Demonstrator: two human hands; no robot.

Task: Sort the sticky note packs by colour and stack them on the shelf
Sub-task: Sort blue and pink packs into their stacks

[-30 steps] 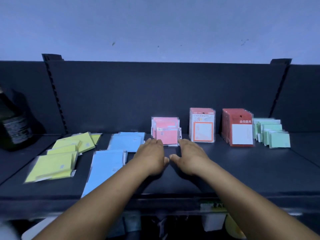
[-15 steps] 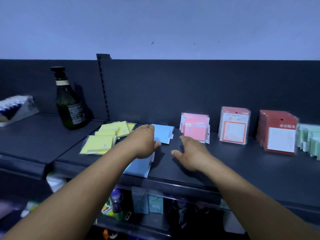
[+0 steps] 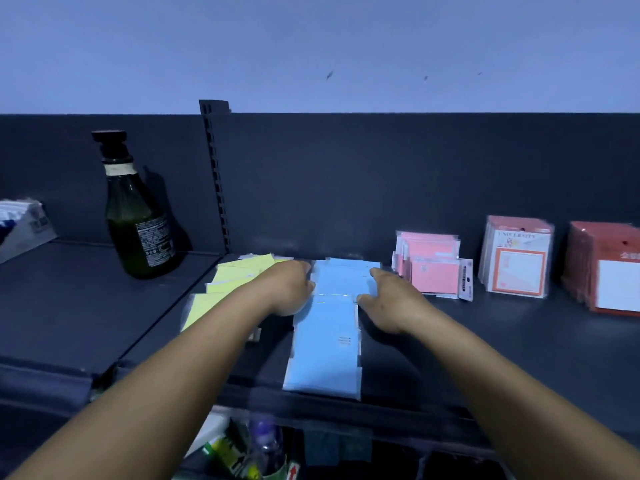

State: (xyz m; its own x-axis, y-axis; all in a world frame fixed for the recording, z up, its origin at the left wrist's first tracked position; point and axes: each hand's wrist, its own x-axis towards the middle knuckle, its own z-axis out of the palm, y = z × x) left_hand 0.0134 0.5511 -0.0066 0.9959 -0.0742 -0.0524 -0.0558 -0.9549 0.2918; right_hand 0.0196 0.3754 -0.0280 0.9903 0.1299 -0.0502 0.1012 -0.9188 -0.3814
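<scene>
Both hands flank the blue sticky note packs [image 3: 341, 282] on a dark shelf [image 3: 485, 341]: left hand [image 3: 289, 289] at nine o'clock, right hand [image 3: 393, 301] at three, fingers relaxed, touching the edges.

On the shelf [image 3: 485, 341], both hands flank the middle packs [image 3: 325, 341]; bottle [image 3: 138, 216] far left.

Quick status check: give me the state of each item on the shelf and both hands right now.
Blue packs: lying flat, loose row running front to back.
Yellow packs: lying flat, overlapping, unstacked.
Pink packs: standing upright in a group.
White-and-orange pack: upright.
Red packs: upright, cut off by the frame edge.
Bottle: upright, capped.
Left hand: at the blue packs' left edge.
Right hand: at their right edge.
</scene>
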